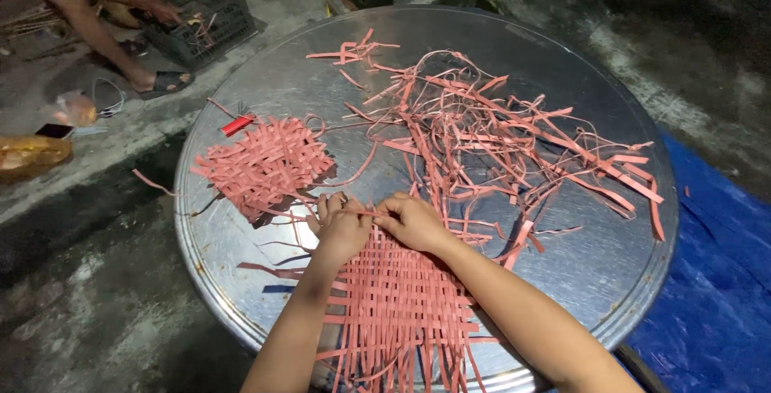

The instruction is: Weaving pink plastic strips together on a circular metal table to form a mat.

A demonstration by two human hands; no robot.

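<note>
Here, both hands at far edge of woven pink mat (pixel 397 305) on round metal table (pixel 265 80). Left hand (pixel 341 228) presses mat, fingers closed on thin strip (pixel 361 213); right hand (pixel 414 220) pinches same strip. Best keep strip flat, snug against last row, mat pinned. Loose strips (pixel 514 136) beyond; finished mat (pixel 265 164) left.

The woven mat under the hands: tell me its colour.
Salmon pink. The woven mat of flat strips shows best in the head view, on the round metal tray.
</note>
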